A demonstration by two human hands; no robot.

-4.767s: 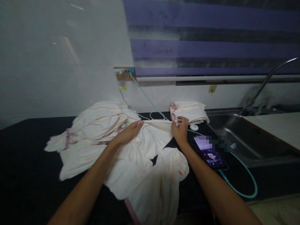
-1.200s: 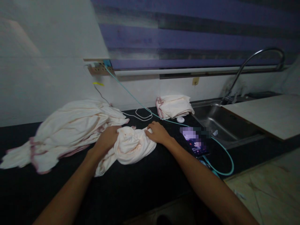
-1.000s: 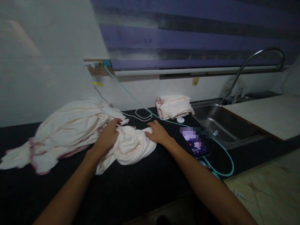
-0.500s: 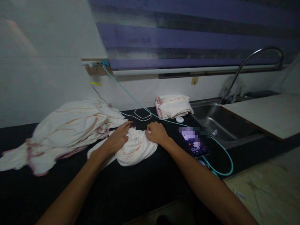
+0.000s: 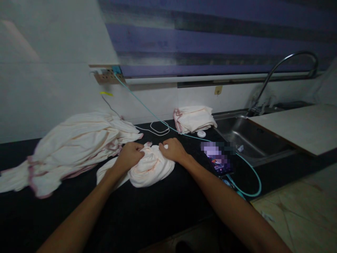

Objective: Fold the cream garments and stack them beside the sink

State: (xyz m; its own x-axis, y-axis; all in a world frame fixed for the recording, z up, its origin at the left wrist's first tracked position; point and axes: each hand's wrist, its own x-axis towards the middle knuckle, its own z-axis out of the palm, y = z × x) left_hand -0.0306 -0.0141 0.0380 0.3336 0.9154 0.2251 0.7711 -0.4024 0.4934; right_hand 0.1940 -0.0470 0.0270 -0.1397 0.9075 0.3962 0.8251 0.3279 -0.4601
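A bunched cream-white cloth (image 5: 151, 170) lies on the black counter (image 5: 147, 218) in front of me. My left hand (image 5: 131, 153) is closed on its upper left part, thumb toward the middle. Across from it, my right hand (image 5: 174, 149) pinches the upper right edge with curled fingers. The cloth's near side is rolled in loose folds, and another part stretches left under my left forearm. What kind of item it is, I cannot tell. Just left lies a larger heap of cream cloth (image 5: 76, 140) with pink trim.
A folded cream cloth (image 5: 196, 119) rests by the wall, with a small white disc (image 5: 201, 134) before it. A lit phone (image 5: 217, 160) on a teal cable (image 5: 256, 172) lies to the right. Beyond are a steel sink (image 5: 244, 140), a faucet (image 5: 268, 79) and a pale board (image 5: 302, 130).
My left hand's fingers, stretched out before, have curled shut on the cloth. My right hand has shifted slightly left and keeps its hold. The view has moved a little.
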